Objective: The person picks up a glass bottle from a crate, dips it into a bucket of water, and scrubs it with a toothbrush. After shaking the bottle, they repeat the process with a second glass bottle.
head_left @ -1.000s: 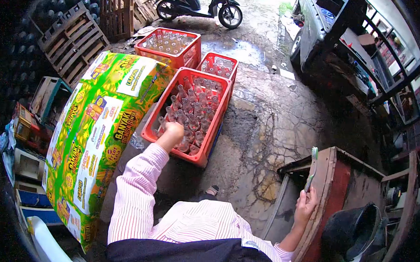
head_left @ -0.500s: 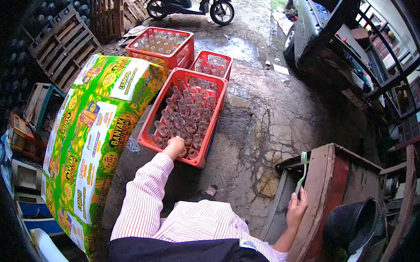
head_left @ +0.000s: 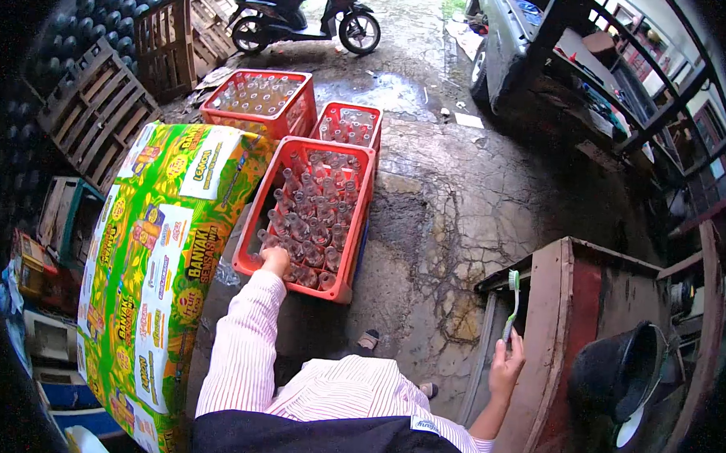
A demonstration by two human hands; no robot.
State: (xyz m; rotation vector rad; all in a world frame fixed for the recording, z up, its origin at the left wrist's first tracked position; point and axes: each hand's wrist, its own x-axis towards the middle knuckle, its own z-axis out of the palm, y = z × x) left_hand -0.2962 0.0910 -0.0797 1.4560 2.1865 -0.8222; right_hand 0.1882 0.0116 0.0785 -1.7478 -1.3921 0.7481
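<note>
My left hand (head_left: 275, 261) reaches into the near corner of a red plastic crate (head_left: 364, 226). Its fingers are closed around the neck of a clear glass bottle (head_left: 267, 239), partly hidden by the hand. Several more clear glass bottles (head_left: 318, 234) stand in rows about it. On the right, my right hand (head_left: 507, 366) grips a green and white toothbrush (head_left: 515, 296) by its lower handle, bristle head up. A brown wooden bench or cabinet (head_left: 548, 299) is beside that hand.
Two more red crates of bottles (head_left: 307, 107) stand behind. A large green printed sack (head_left: 146, 274) flanks them on the left. A black bucket (head_left: 612, 371) sits at right. Farther off are a motorbike (head_left: 295, 17), a parked vehicle (head_left: 508, 51) and wooden pallets (head_left: 100, 114).
My left hand has moved left along the crate's near end, onto another bottle. The toothbrush has shifted slightly left and down with my right hand. The view has tilted up a little.
</note>
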